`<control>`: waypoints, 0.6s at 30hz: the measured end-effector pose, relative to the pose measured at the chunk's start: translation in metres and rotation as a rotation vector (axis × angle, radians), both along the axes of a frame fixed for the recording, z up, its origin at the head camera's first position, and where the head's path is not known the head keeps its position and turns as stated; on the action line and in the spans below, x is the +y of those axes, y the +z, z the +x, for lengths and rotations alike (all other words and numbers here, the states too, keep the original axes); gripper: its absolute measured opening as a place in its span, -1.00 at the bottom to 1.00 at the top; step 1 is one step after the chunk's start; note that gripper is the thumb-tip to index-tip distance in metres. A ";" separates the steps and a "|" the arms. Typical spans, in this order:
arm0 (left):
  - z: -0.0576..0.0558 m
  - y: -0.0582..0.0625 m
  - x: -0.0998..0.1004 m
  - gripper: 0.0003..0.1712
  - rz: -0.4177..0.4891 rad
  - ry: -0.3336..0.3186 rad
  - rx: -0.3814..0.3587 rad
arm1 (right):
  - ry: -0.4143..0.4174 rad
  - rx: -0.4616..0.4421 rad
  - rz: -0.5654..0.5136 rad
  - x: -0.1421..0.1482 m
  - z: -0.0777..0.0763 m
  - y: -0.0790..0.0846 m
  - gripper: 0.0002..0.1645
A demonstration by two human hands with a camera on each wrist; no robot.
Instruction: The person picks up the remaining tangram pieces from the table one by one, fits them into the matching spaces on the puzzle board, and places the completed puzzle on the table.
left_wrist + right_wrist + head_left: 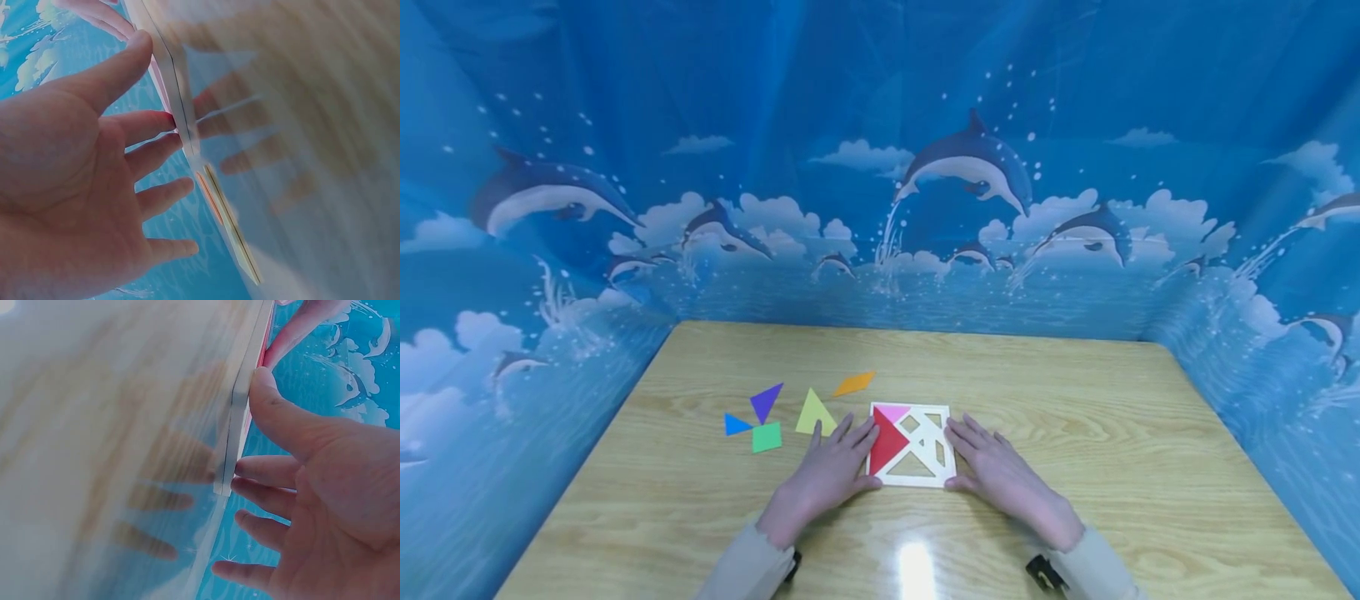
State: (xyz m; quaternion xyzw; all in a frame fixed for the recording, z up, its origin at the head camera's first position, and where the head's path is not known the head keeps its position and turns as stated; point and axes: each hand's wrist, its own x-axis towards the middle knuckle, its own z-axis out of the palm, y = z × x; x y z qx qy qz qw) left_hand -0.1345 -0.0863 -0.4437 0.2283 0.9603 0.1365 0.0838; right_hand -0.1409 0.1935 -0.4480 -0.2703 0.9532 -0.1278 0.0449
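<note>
A white tangram tray (917,481) lies flat on the table, with cut-out shapes showing on its right side and bottom. In its left part sits a red triangle (887,443), and at the top a pink piece (892,412). My left hand (831,467) rests at the tray's left edge, thumb and fingers spread. On the opposite edge, the thumb and fingertips of my right hand (1003,475) touch the side. Both wrist views show fingertips right at the tray's edge (178,81). A yellow-green triangle (812,412) lies just beyond my left fingers, partly covered by them.
Left of the tray lie an orange parallelogram (854,383), a purple triangle (766,402), a blue triangle (736,425) and a green square (767,437). A blue dolphin-print curtain (865,83) surrounds the back and sides of the wooden table (1112,400).
</note>
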 end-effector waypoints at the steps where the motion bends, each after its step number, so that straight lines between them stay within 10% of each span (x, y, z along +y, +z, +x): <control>1: 0.001 0.000 0.000 -0.11 -0.002 -0.002 0.003 | 0.000 0.001 0.000 0.000 0.000 0.000 -0.04; 18: 0.003 -0.001 0.000 -0.11 0.032 0.000 0.007 | -0.009 -0.075 0.022 0.000 0.005 -0.001 -0.10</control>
